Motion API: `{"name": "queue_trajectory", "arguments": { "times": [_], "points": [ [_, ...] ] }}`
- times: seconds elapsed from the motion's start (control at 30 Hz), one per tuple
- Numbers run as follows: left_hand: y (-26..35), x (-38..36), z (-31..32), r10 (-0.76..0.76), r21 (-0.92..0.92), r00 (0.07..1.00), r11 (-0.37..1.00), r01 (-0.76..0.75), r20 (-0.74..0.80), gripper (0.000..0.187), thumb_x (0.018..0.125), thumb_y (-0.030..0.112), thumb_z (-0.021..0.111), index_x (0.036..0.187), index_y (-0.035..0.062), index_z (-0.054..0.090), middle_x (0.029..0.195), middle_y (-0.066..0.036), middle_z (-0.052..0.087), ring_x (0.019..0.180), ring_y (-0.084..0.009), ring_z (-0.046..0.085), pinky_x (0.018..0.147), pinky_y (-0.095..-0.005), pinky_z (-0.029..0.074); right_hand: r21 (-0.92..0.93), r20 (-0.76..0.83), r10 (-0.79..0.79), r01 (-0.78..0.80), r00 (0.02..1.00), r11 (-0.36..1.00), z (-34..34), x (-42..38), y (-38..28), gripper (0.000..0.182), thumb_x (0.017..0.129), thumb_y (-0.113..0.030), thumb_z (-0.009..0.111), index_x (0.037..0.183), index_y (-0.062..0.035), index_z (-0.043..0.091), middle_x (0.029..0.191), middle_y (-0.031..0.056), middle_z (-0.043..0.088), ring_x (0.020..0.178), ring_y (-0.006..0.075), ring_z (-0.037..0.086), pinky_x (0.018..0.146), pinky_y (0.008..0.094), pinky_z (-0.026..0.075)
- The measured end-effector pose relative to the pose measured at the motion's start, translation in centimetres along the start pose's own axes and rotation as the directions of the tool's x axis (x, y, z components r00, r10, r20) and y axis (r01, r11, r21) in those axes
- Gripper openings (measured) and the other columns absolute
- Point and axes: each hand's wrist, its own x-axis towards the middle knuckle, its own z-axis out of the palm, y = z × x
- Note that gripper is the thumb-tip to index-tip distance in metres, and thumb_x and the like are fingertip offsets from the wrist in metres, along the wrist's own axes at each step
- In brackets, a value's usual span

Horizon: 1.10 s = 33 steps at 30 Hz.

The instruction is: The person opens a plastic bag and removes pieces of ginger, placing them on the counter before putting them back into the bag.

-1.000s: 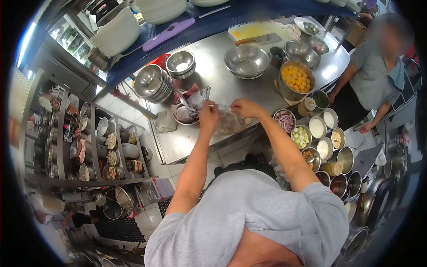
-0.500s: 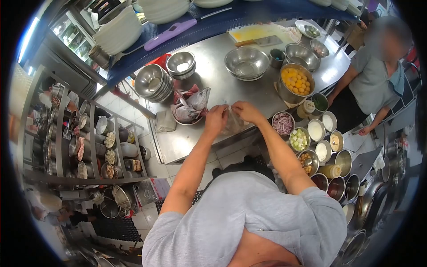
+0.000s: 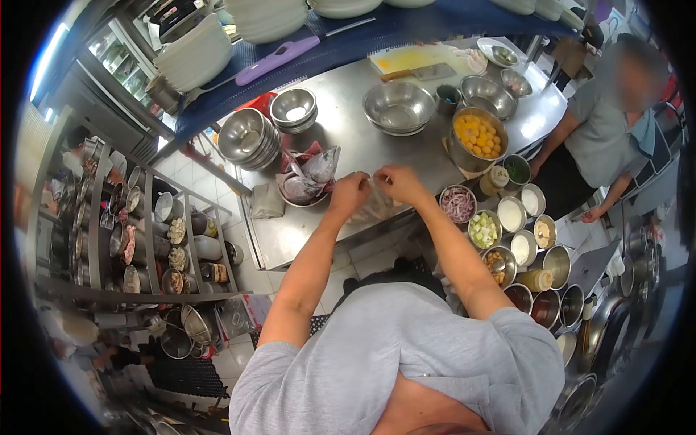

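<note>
A clear plastic bag point(image 3: 375, 206) hangs between my hands over the front edge of the steel table point(image 3: 290, 239). My left hand point(image 3: 350, 193) pinches its upper left side, and my right hand point(image 3: 399, 184) pinches the upper right, fingertips close together. Just left of my left hand is a bowl heaped with fish heads point(image 3: 310, 174). A folded plastic packet point(image 3: 267, 201) lies left of that bowl. Beyond my right hand stands a wide steel bowl point(image 3: 399, 107). The bowl of sliced red onion point(image 3: 458, 204) is right of my right wrist.
Stacked steel bowls point(image 3: 245, 136) stand at the table's left. A pot of egg yolks point(image 3: 477, 135) and several sauce and ingredient containers point(image 3: 512, 214) line the right. A knife point(image 3: 428, 72) rests on a cutting board at the back. A co-worker point(image 3: 609, 130) stands at the right.
The view has shifted slightly. My hands remain at the bag, with the fingers of my right hand a little more curled. The co-worker's head has moved slightly.
</note>
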Motion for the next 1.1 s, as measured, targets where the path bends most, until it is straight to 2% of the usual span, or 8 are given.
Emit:
{"name": "queue_trajectory", "arguments": {
  "times": [0.2,0.27,0.33,0.47,0.7,0.87,1.03,1.1],
  "points": [
    [0.4,-0.3,-1.1,-0.022,-0.060,0.998,0.998,0.026,0.059,0.023,0.081,0.010,0.059,0.103,0.0050,0.061,0.086,-0.021,0.065,0.081,-0.0390,0.064,0.073,-0.0455,0.052,0.067,0.088,0.047,-0.053,0.995,0.996,1.7,0.8,1.2,0.026,0.073,-0.016,0.069,0.095,0.0000,0.068,0.084,0.0154,0.068,0.075,0.0276,0.066,0.070,0.0347,0.051],
    [-0.4,0.0,-0.7,0.151,0.106,0.975,0.980,-0.169,0.166,0.022,0.082,0.011,0.059,0.103,0.0036,0.058,0.089,-0.019,0.065,0.085,-0.0385,0.064,0.076,-0.0455,0.052,0.079,0.123,0.082,-0.092,0.989,0.993,2.0,0.9,1.3,0.028,0.071,-0.015,0.070,0.094,0.0009,0.068,0.083,0.0151,0.069,0.074,0.0256,0.066,0.070,0.0339,0.051],
    [-1.1,0.3,-0.2,0.180,0.141,0.968,0.968,-0.206,0.177,0.021,0.080,0.011,0.061,0.099,0.0033,0.057,0.089,-0.018,0.064,0.085,-0.0376,0.063,0.075,-0.0457,0.051,0.083,0.113,0.155,-0.164,0.982,0.983,2.3,1.0,1.3,0.029,0.070,-0.014,0.071,0.094,0.0024,0.068,0.081,0.0149,0.069,0.075,0.0236,0.066,0.071,0.0338,0.052],
    [-0.9,0.5,-0.2,0.196,0.238,0.939,0.934,-0.266,0.281,0.023,0.077,0.012,0.063,0.096,0.0009,0.055,0.088,-0.018,0.064,0.085,-0.0373,0.063,0.074,-0.0455,0.052,0.009,0.142,0.105,-0.108,0.984,0.994,1.3,1.0,-0.1,0.028,0.072,-0.014,0.070,0.095,0.0019,0.068,0.082,0.0152,0.069,0.075,0.0245,0.067,0.071,0.0342,0.052],
    [-0.8,0.2,0.9,0.161,0.229,0.972,0.953,-0.198,0.172,0.028,0.075,0.014,0.065,0.096,0.0006,0.052,0.086,-0.019,0.064,0.081,-0.0386,0.064,0.072,-0.0473,0.052,0.033,0.085,0.107,-0.111,0.991,0.993,1.3,1.1,-0.4,0.029,0.071,-0.016,0.070,0.094,0.0020,0.068,0.084,0.0163,0.069,0.075,0.0267,0.067,0.071,0.0353,0.052],
    [-0.2,-0.2,0.3,0.199,0.014,0.978,0.980,-0.200,0.066,0.024,0.078,0.012,0.063,0.095,0.0006,0.050,0.085,-0.021,0.065,0.079,-0.0419,0.063,0.069,-0.0485,0.052,0.043,0.114,0.183,-0.189,0.976,0.981,1.1,1.3,0.0,0.030,0.072,-0.015,0.069,0.098,0.0018,0.068,0.084,0.0139,0.070,0.071,0.0224,0.067,0.066,0.0325,0.052],
    [-0.3,-0.3,0.1,0.101,-0.090,0.993,0.991,-0.095,0.066,0.022,0.080,0.012,0.062,0.096,0.0003,0.052,0.086,-0.020,0.065,0.080,-0.0419,0.063,0.069,-0.0481,0.052,0.409,0.277,0.319,-0.411,0.906,0.815,2.4,2.0,2.6,0.029,0.074,-0.015,0.068,0.094,0.0049,0.067,0.072,0.0083,0.064,0.061,0.0129,0.059,0.056,0.0284,0.047],
    [0.1,-0.6,0.1,0.044,-0.078,0.993,0.996,-0.036,0.107,0.021,0.080,0.012,0.061,0.096,0.0005,0.053,0.088,-0.019,0.065,0.082,-0.0410,0.063,0.070,-0.0472,0.052,0.362,0.267,0.342,-0.423,0.901,0.831,2.2,2.1,2.1,0.027,0.075,-0.015,0.067,0.092,0.0049,0.067,0.069,0.0076,0.063,0.059,0.0126,0.057,0.054,0.0282,0.045]
  ]
}}
